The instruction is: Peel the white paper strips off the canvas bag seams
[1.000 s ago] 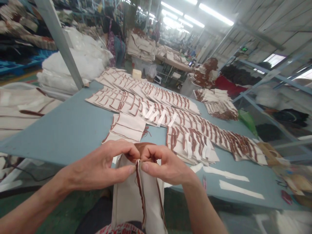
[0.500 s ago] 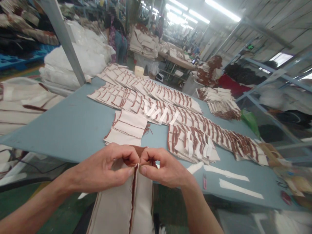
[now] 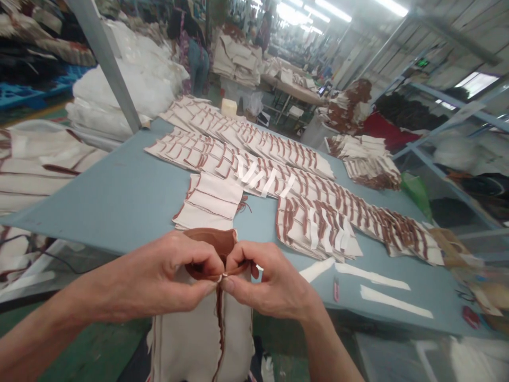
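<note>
Between my hands hangs a sewn tube-shaped piece [image 3: 186,339], off-white outside with a brown inner side showing at its open top. A brown-edged seam runs down its front. My left hand [image 3: 175,276] pinches the top edge just left of this seam. Thumb and forefinger of my right hand [image 3: 266,278] pinch the same edge just right of it, almost touching the left fingertips. The piece's lower end runs out of the picture. Beyond my hands, a flat off-white panel [image 3: 210,201] with brown seams lies on the blue table [image 3: 107,196].
Long overlapping rows of seamed pieces [image 3: 270,143] cover the table's far part. A smaller stack [image 3: 314,225] with white strips lies to the right. Near the front edge are loose white strips [image 3: 395,301] and a pink-handled tool [image 3: 336,290]. A metal post [image 3: 105,63] rises at the left.
The piece's top has opened wider, so more of its brown inner side shows. Both hands keep their pinch at the seam and sit slightly lower against the edge. The view has shifted slightly.
</note>
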The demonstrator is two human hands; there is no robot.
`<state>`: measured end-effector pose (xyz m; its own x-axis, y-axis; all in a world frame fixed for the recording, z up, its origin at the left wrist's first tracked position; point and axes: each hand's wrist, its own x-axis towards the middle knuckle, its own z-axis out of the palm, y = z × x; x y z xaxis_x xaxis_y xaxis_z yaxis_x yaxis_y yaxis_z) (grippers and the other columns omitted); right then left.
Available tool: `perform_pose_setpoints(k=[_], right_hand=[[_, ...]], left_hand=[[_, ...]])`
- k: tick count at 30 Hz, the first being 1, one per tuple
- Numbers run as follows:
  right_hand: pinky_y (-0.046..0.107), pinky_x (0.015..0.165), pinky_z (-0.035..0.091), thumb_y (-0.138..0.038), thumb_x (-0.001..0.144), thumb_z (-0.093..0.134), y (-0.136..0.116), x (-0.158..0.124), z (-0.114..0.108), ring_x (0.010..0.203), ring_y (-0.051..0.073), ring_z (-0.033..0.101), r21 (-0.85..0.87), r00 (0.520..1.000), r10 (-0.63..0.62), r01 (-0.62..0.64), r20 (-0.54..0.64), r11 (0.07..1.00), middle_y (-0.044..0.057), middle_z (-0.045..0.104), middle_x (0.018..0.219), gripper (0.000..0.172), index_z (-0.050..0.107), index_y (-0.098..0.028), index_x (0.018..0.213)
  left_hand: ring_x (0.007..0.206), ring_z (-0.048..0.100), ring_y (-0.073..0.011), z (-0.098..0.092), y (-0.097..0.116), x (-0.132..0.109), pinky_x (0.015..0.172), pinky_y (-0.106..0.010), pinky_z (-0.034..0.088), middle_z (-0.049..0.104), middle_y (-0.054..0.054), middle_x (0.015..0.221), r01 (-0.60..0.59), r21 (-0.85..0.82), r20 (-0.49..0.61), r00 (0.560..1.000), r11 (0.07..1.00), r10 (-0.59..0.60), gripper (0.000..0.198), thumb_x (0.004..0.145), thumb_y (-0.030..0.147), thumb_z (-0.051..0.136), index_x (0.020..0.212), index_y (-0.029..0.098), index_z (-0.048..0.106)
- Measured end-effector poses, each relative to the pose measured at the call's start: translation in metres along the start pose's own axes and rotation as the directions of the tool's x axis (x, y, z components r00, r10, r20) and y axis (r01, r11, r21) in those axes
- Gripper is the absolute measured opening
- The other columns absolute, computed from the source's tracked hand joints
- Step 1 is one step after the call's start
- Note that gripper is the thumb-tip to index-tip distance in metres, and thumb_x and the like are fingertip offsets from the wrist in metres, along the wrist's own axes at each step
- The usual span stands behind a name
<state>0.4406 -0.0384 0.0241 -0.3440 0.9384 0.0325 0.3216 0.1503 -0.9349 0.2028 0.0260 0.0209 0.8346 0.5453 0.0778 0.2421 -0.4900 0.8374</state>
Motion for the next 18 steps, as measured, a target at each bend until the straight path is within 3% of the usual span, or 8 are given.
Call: perform_pose_setpoints(k=[4,9,14,18], right_hand=[[0.025,0.066,0.040,-0.019,0.086,0.075,0.000,-0.004,0.003,0.064,0.011,0.050,-0.048,0.999,-0.026,0.025,-0.022,0.999,-0.007,0.061,0.072,0.011,0.066,-0.022,0.081],[0.025,0.066,0.040,-0.020,0.083,0.070,-0.003,-0.006,0.008,0.064,0.012,0.050,-0.085,0.996,-0.009,0.002,-0.085,0.996,-0.006,0.061,0.070,0.008,0.065,-0.022,0.078],[0.024,0.060,0.037,-0.022,0.084,0.067,0.001,-0.010,0.013,0.060,0.011,0.046,0.004,0.996,0.027,-0.027,-0.081,1.000,-0.006,0.058,0.066,0.007,0.064,-0.021,0.078],[0.023,0.055,0.033,-0.026,0.086,0.068,0.006,-0.014,0.017,0.058,0.010,0.043,0.109,0.994,0.050,-0.039,-0.099,0.993,-0.006,0.057,0.066,0.010,0.064,-0.021,0.079]], left_hand=[[0.064,0.062,-0.0123,0.000,0.002,-0.003,0.060,-0.022,0.041,0.069,0.006,0.070,0.011,0.036,0.005,1.000,0.999,-0.011,0.020,0.084,0.011,0.057,0.082,0.022,0.073],[0.071,0.067,-0.0122,0.007,0.006,-0.003,0.071,-0.023,0.044,0.076,0.008,0.077,-0.002,0.143,-0.082,0.997,0.990,0.014,0.021,0.087,0.012,0.058,0.087,0.025,0.075],[0.072,0.064,-0.0113,0.013,0.007,-0.005,0.069,-0.022,0.044,0.073,0.009,0.081,0.003,0.146,-0.113,0.993,0.989,0.014,0.018,0.090,0.011,0.058,0.090,0.026,0.068],[0.081,0.070,-0.0097,0.019,0.006,-0.008,0.078,-0.020,0.046,0.076,0.010,0.089,-0.058,0.165,-0.170,0.982,0.985,0.086,0.022,0.093,0.008,0.059,0.096,0.027,0.070]])
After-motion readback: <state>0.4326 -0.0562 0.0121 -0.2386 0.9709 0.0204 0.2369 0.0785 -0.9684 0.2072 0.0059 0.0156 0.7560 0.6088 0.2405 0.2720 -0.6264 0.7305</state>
